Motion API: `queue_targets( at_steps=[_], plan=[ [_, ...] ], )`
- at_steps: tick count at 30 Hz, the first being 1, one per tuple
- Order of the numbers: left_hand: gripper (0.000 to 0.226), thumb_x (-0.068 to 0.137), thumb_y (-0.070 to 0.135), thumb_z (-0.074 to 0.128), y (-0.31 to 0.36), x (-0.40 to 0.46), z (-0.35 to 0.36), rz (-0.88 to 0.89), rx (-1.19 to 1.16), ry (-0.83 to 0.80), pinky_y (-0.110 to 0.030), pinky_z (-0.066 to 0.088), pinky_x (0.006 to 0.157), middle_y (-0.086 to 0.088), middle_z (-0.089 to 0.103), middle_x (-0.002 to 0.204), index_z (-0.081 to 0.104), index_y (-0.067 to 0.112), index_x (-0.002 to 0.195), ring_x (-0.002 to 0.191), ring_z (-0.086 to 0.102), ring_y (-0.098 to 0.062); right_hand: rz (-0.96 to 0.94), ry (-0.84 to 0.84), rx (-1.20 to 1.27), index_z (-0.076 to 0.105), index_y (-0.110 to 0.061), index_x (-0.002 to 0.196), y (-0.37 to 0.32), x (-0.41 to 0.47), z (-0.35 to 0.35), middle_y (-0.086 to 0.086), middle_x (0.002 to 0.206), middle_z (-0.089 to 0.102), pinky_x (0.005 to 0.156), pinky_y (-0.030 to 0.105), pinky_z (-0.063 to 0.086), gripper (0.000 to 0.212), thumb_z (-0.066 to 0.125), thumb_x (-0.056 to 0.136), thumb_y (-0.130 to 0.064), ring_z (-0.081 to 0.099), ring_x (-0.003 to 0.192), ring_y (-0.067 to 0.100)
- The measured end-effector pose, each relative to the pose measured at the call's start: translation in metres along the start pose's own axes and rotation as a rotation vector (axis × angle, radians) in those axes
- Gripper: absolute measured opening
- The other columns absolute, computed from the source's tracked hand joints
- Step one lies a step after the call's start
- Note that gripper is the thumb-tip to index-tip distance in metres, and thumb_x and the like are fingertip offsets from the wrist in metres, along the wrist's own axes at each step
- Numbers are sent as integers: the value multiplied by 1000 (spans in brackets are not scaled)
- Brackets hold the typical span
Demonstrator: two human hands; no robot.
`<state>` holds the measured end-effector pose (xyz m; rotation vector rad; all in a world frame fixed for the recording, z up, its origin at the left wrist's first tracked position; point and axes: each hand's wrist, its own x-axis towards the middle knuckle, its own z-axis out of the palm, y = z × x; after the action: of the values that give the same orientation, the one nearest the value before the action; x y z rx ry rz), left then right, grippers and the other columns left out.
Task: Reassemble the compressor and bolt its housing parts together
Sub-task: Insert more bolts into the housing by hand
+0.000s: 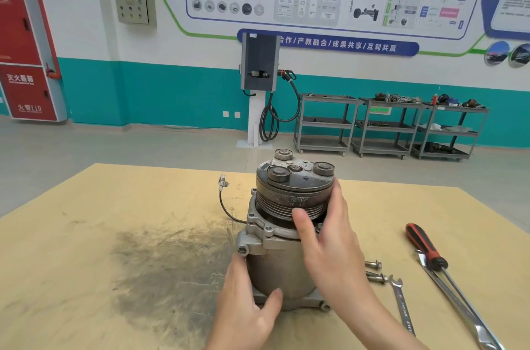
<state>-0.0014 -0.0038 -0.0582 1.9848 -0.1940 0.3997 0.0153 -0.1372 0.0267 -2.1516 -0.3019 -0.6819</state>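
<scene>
A: Compressor point(282, 237) is seen standing on end near the middle of the surface point(114, 235), pulley point(289, 200) uppermost. What could go wrong from this point?

B: Tipping is the first risk. A tall body is balanced on a narrow base flange, and a sideways push at the pulley could send it over.

A: How is it being held?

B: The pulley's right side is wrapped by the right hand point(329, 237), thumb pressed on the grooves and fingers point(337, 191) curled round the far rim. The lower barrel is braced by the left hand point(246, 298), palm flat against the metal and thumb spread across the front, fingers loosely open rather than clamped.

A: So the lower hold is weak?

B: It is judged so. If the top is twisted or lifted hard, the barrel could slip against an open palm. A thumb could also be nipped between the pulley and the housing flange point(266, 230).

A: And the parts lying around it?

B: Two bolts point(374, 270) are lying just right of the base, beside a spanner point(403, 306) and a red-handled screwdriver point(426, 246). They could be knocked or rolled off if the unit falls. The wire point(226, 206) with its plug trails off to the left and could be trapped under the base.

A: Are the housing halves bolted?

B: That cannot be told; seating should be checked before tightening.
</scene>
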Motion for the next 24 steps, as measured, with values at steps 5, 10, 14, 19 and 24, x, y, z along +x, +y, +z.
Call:
queue_targets(
  at_steps=[5, 10, 14, 19, 24],
  plan=[
    [74, 67, 34, 62, 8, -1, 3, -31, -30, 34, -24, 31, 107, 8, 44, 133, 24, 33, 131, 129, 40, -10, -20, 105, -29, 20, -28, 152, 5, 0, 7, -15, 147, 41, 91, 37, 47, 74, 26, 89, -66, 47, 129, 13],
    [79, 79, 16, 71, 12, -3, 4, -61, -38, 52, -39, 32, 111, 6, 43, 138, 25, 26, 142, 131, 39, -12, 2, 165, -56, 24, -32, 150, 8, -2, 14, -16, 142, 49, 71, 29, 45, 79, 13, 84, -73, 58, 115, 14],
    [79, 80, 10, 71, 11, -7, 8, -69, 6, 58, -31, 30, 110, 3, 42, 135, 25, 19, 143, 130, 38, -13, -24, 169, -7, 29, -32, 149, 13, 3, 12, -17, 137, 54, 70, 30, 45, 73, 12, 88, -67, 59, 111, 11],
    [70, 82, 12, 70, 7, -12, 8, -20, -14, 104, -4, 27, 87, 19, 44, 122, 26, 35, 131, 112, 42, 6, -74, 168, 20, 31, -29, 150, 21, 8, 10, -18, 134, 57, 72, 27, 46, 68, 15, 92, -61, 60, 107, 8],
    [72, 85, 8, 67, 0, -11, 7, -37, -176, 117, -11, 32, 96, 28, 44, 131, 27, 36, 138, 120, 42, 16, -124, 226, 6, 34, -19, 150, 25, 9, 13, -10, 130, 60, 65, 14, 34, 67, 20, 96, -55, 50, 109, 7]
  ],
)
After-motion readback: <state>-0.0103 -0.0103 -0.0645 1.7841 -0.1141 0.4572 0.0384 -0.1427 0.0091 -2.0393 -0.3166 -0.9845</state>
